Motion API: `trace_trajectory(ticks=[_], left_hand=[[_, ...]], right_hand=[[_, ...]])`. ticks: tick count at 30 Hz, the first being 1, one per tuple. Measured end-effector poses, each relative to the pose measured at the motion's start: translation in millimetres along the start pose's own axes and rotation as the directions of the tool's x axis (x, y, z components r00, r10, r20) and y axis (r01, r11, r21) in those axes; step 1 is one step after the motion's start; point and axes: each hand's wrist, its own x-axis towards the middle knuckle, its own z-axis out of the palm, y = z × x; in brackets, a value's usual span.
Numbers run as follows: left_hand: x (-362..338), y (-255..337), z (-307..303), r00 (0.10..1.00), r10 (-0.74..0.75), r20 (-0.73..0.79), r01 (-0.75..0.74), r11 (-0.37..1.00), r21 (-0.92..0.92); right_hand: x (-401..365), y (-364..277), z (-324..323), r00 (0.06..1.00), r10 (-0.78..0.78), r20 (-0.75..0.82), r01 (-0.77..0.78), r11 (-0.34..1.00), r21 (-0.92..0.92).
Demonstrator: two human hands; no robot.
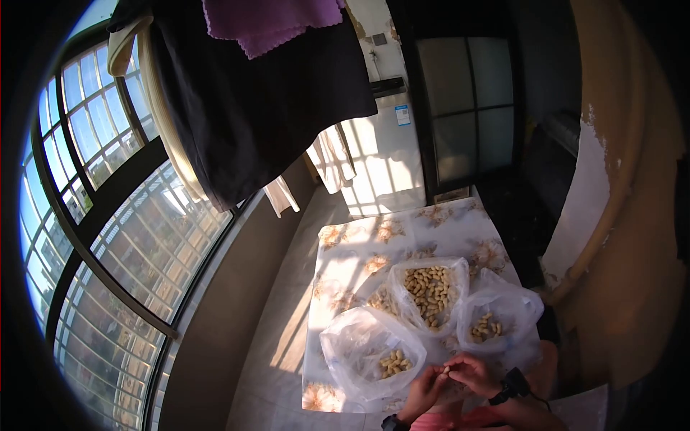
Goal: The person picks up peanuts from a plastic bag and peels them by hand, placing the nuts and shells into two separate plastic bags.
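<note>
At the near edge of the table my left hand (425, 390) and my right hand (472, 373) meet, fingers closed in a pinch. Between their fingertips is a small pale peanut (446, 370), partly covered by the fingers. Just left of my hands, a clear plastic bag (341, 345) lies open with a small pile of peanuts (394, 364) in it. Beyond them, the middle bag (397, 291) holds a large heap of unshelled peanuts (429, 293). On the right, another plastic bag (523, 307) contains a few peanuts (486, 328).
The bags rest on a table (327, 280) with a flowered cover. Dark clothing (266, 100) and a purple cloth (277, 21) hang above, at upper left. A barred window (108, 179) is on the left; a white appliance (388, 158) stands behind the table.
</note>
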Motion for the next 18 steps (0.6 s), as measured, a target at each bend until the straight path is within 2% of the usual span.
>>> trace_trajectory(ticks=[6, 13, 15, 18], left_hand=[[1.1, -3.4, -1.5, 0.998, -0.063, 0.003, 0.063, 0.995, 0.073], [-1.4, -2.5, -3.4, 0.985, -0.162, 0.051, 0.163, 0.987, -0.010], [-0.5, 1.2, -0.7, 0.998, -0.047, 0.035, 0.050, 0.995, -0.086], [0.1, 3.3, 2.6, 1.000, -0.021, 0.004, 0.021, 0.992, -0.125]], right_hand=[[0.6, -1.3, -1.1, 0.998, -0.055, 0.018, 0.056, 0.994, -0.097], [-1.1, 4.0, -4.0, 1.000, 0.019, -0.023, -0.019, 1.000, -0.021], [-1.1, 5.9, -5.5, 1.000, 0.013, -0.006, -0.013, 1.000, -0.004], [-1.4, 6.4, -5.1, 1.000, -0.018, -0.006, 0.018, 1.000, -0.018]])
